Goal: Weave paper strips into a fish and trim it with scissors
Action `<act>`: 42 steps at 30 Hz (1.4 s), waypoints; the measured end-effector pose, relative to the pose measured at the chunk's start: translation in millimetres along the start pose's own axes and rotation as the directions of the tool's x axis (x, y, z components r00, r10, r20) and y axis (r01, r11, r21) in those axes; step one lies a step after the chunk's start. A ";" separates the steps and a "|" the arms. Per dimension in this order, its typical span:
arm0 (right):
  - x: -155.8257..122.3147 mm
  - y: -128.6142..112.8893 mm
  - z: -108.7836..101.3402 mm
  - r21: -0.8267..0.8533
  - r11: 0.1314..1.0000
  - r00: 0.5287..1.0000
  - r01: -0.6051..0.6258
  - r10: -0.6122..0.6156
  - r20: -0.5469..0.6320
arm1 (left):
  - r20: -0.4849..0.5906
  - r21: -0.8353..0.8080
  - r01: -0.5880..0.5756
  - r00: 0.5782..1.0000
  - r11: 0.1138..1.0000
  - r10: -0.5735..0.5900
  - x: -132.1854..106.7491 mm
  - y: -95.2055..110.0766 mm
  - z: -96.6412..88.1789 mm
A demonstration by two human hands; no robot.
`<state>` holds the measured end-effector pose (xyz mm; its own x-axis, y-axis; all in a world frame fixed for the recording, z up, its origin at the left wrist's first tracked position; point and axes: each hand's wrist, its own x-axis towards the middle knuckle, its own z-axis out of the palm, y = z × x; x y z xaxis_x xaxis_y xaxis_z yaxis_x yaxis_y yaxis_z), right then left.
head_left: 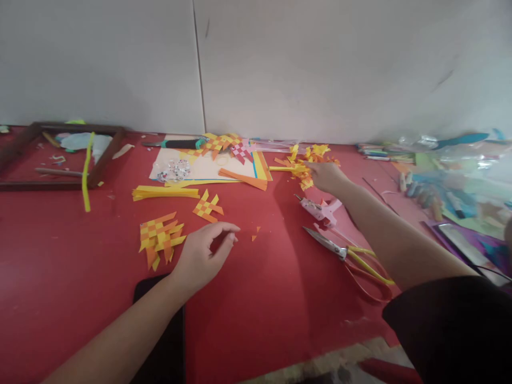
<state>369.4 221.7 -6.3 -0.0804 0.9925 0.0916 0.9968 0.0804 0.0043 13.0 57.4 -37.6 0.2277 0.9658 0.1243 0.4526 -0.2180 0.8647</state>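
My left hand hovers over the red table, thumb and fingertips brought together, nothing visible in them. Beside it lie woven orange-and-yellow paper fish, overlapping, and a smaller woven paper fish. Small orange paper scraps are just right of its fingertips. My right hand reaches to a heap of yellow and orange paper scraps. Its fingers are bent together at the heap; what they hold, if anything, is hidden. A pink glue gun and yellow-and-red-handled scissors lie below that arm.
Yellow paper strips and orange strips lie mid-table. Behind are a bag of googly eyes, a cutter knife and more woven fish. A brown frame stands left, pens right, a dark flat object in front.
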 end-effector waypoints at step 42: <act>-160.9 -157.4 27.7 0.468 0.858 0.975 0.213 -0.154 -0.161 | 0.035 0.980 0.031 0.947 0.199 -0.319 -81.5 45.3 -39.6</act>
<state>225.3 51.9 -49.3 -0.2313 0.9406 0.2487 0.8363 0.3228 -0.4432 -19.2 -25.6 10.7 0.1009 0.9793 -0.1752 0.9415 -0.1509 -0.3012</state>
